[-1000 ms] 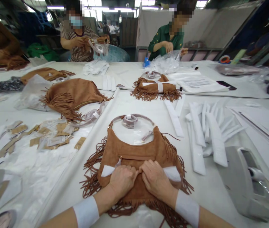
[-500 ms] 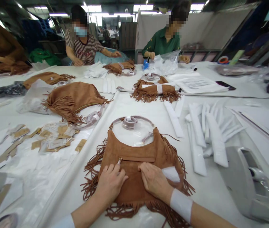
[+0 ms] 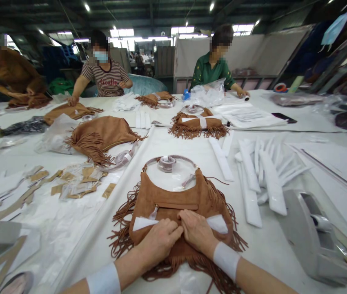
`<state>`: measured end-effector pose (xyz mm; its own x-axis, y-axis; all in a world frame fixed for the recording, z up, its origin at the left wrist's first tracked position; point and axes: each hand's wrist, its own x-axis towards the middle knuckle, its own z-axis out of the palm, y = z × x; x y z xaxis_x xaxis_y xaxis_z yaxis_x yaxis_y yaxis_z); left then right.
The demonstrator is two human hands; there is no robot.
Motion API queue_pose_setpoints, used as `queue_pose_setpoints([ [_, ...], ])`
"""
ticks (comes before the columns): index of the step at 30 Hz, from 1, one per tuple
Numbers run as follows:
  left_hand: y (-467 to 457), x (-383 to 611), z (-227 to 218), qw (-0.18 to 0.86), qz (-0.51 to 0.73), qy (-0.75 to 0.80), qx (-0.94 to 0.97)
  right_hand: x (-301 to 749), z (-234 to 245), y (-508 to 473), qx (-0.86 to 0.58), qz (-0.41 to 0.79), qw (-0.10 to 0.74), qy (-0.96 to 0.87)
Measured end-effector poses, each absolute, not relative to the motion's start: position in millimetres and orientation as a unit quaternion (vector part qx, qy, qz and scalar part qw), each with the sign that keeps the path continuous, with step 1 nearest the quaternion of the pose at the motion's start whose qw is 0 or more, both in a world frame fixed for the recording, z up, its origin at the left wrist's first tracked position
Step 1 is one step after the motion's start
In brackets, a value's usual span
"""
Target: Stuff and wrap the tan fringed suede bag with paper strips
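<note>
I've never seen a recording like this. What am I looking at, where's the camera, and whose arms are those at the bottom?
All three pictures come from one camera worn on a person's head, looking forward and down, so the forearms at the bottom are that person's own. There is no robot here. The left hand and right hand lie flat on a tan suede fringed handbag, beside two white paper pieces at its front. A clear plastic sheet fills the loop of the handle. The bag lies on a white-covered table, with white paper strips to the right. Across the table are a co-worker in a striped top and a co-worker in a green shirt.
</note>
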<state>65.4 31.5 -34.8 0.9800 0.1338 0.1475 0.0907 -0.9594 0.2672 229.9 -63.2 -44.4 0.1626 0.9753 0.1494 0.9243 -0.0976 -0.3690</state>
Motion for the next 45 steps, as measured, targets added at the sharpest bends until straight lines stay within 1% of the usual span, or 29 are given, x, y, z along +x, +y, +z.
queue_pose_setpoints([
  [2,29.4,68.0,-44.4,0.146,0.087,0.062,0.983,228.0,-44.4,-63.3,-0.746,0.068,0.211,-0.629],
  [5,30.6,69.0,-53.8,0.142,0.1,0.076,0.982,233.0,-42.3,-52.3,-0.76,0.073,0.248,-0.596],
  [10,31.7,67.3,-51.3,0.124,0.112,0.07,0.983,278.6,-29.4,13.5,-0.803,0.081,0.297,-0.51],
  [13,31.6,67.1,-49.4,0.128,0.105,0.07,0.984,313.2,-27.1,64.6,-0.838,0.092,0.29,-0.453],
  [17,33.1,66.8,-49.7,0.138,0.092,0.069,0.984,337.5,-38.3,109.3,-0.875,0.127,0.252,-0.393],
  [22,35.4,67.0,-48.8,0.138,0.074,0.065,0.986,339.0,-43.3,118.3,-0.868,0.212,0.216,-0.393],
  [28,34.8,67.8,-45.1,0.121,0.109,0.065,0.984,335.8,-18.9,113.0,-0.819,0.272,0.243,-0.443],
  [34,35.2,67.6,-45.8,0.13,0.12,0.06,0.982,334.4,-6.1,119.6,-0.797,0.251,0.27,-0.478],
  [40,36.2,68.7,-49.1,0.132,0.124,0.059,0.982,332.6,0.8,135.3,-0.792,0.232,0.255,-0.505],
  [45,36.7,68.0,-50.7,0.129,0.12,0.055,0.983,319.0,27.2,115.3,-0.797,0.166,0.248,-0.525],
])
